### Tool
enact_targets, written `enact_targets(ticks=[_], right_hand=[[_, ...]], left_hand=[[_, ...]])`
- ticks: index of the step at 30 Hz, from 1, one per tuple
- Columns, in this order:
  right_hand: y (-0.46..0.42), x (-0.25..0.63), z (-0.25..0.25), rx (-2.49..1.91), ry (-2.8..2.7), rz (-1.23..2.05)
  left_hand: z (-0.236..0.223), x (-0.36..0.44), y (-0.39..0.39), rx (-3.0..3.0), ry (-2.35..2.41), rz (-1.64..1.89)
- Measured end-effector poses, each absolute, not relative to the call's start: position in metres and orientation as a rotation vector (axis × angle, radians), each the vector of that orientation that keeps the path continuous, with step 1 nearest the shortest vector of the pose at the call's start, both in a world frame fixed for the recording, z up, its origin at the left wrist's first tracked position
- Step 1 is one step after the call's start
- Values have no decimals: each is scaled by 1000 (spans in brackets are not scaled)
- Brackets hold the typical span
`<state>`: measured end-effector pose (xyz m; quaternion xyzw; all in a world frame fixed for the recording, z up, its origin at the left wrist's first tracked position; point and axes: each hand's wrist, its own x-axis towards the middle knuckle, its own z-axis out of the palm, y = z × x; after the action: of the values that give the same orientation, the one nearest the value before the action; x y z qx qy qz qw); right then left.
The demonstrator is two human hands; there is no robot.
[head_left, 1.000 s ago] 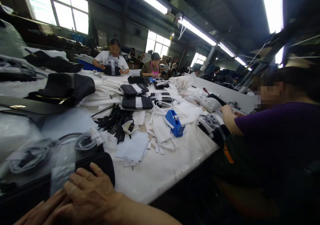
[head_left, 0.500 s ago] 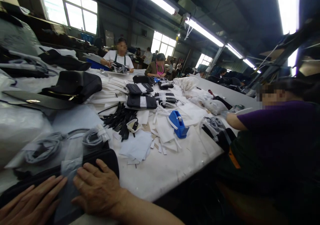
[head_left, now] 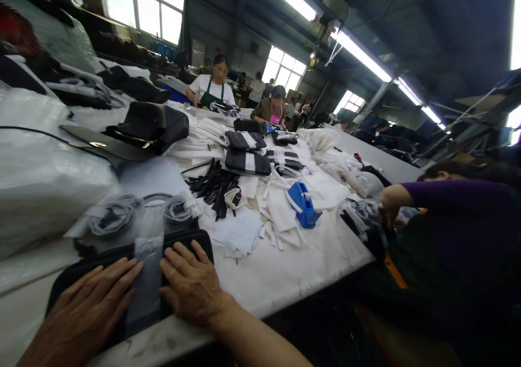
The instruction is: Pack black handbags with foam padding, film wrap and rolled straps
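A flat black case (head_left: 191,242) lies at the near edge of the white table (head_left: 268,280). A clear plastic strip (head_left: 146,272) runs across its top. My left hand (head_left: 87,310) lies flat on the case's left half, fingers stretched out toward the strip. My right hand (head_left: 191,285) rests on the right half, fingers spread and pressing down beside the strip. Neither hand grips anything. Just behind the case sit clear bags of coiled grey cable (head_left: 114,217).
Black straps (head_left: 214,182), white fabric pieces (head_left: 244,231) and a blue tape dispenser (head_left: 303,204) lie mid-table. Black bags (head_left: 148,128) and striped pouches (head_left: 246,160) are farther back. A person in purple (head_left: 456,220) works at the right; two more sit at the far end.
The view has shifted so more of the case and both hands show. My left hand has come fully into sight, laid flat on the case. The person in purple has bent lower.
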<state>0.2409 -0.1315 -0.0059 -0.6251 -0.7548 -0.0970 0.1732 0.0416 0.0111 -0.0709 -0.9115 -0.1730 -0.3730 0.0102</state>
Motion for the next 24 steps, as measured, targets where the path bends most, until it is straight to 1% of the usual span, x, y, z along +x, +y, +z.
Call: enact_targets(ticks=[3,6,10,14,20,22,24], right_hand=[[-132,236,-11,-1794,-2110,-265],[-130,236,-18,-1805,-2130,-252],[-135,234,-18,-1761,-2112,-237],[-150,227,-15,-1732,-2102,-347],[-159,242,-48,-1715,-2159,-446],[-163,247,-52,-1701,-2178,-416],[-167,250,-45,-1696,-2149,-365]], left_hand=[[-71,41,8,-2823,-572,-1028],[-64,45,8,-2780,-501,-984],[-41,45,-6,-2749,-530,-975],[-17,37,-29,-2816,-664,-906],[-29,19,-36,-2882,-822,-593],[-32,14,-37,-2916,-829,-577],[-31,10,-38,-2952,-824,-621]])
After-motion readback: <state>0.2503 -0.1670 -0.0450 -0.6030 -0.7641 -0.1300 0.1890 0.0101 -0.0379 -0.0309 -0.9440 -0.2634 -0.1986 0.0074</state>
